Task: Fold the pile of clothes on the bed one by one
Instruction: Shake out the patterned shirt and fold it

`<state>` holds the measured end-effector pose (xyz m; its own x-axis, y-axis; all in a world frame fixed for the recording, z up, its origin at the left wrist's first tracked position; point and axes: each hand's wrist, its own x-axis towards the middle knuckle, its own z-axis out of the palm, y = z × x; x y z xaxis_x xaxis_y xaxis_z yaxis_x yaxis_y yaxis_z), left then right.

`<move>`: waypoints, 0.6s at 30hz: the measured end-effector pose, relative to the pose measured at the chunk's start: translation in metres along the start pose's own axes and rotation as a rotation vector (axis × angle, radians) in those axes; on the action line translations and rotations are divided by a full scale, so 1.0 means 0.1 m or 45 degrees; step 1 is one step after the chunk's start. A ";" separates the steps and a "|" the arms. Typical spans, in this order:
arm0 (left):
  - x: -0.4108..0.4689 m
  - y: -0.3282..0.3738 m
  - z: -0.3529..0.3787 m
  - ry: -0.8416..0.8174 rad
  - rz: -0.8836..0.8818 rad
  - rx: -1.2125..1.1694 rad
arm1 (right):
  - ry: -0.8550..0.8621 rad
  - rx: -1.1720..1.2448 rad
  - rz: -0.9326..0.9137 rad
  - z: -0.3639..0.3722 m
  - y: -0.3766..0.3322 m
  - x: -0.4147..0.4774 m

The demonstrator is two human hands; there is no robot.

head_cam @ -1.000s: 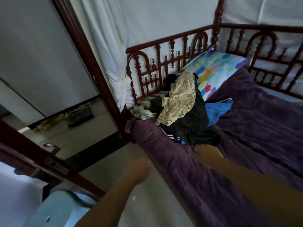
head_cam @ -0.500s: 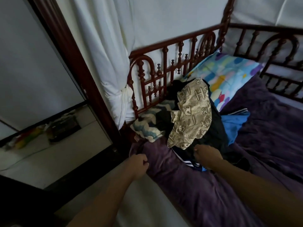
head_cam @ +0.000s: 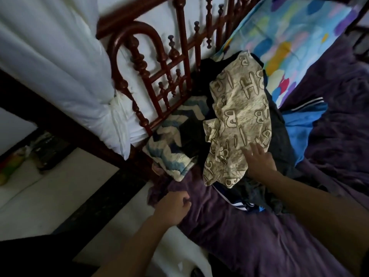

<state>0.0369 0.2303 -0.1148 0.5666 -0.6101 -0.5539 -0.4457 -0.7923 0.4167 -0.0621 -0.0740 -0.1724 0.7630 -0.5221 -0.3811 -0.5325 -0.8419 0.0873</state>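
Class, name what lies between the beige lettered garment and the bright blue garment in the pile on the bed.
In the head view, a dark garment lies between the beige lettered garment and the bright blue garment, partly covered by the beige one.

A single wide-angle head view looks steeply down from beside the bed (head_cam: 249, 236), facing the corner by its headboard (head_cam: 182, 56). It sits close: forearms (head_cam: 129, 246) enter from the bottom edge, the pile (head_cam: 239, 116) lies at centre, and the floor (head_cam: 50, 196) is at left.
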 end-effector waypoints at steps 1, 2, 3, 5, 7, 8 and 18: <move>0.13 -0.01 0.00 -0.022 -0.003 0.020 | -0.020 -0.025 -0.002 0.05 0.03 0.16; 0.26 -0.01 -0.01 -0.032 -0.002 0.042 | -0.025 -0.059 -0.023 0.10 0.06 0.30; 0.37 0.00 -0.02 -0.035 -0.004 0.046 | -0.022 -0.097 -0.051 0.14 0.09 0.43; 0.56 0.05 -0.04 -0.041 -0.006 0.034 | -0.001 -0.103 -0.109 0.16 0.13 0.63; 0.70 0.10 -0.07 -0.052 0.015 0.050 | 0.080 0.140 -0.078 0.06 0.15 0.75; 0.76 0.13 -0.10 -0.063 0.031 0.066 | 0.112 0.345 -0.019 -0.04 0.15 0.78; 1.21 1.06 -1.19 0.339 0.618 -0.239 | -0.056 1.597 0.120 -1.63 0.35 0.45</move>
<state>0.1404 0.0713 -0.0517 0.4934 -0.8663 -0.0776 -0.5814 -0.3948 0.7114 0.0140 -0.1490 -0.0362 0.7033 -0.5478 -0.4531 -0.5834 -0.0805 -0.8082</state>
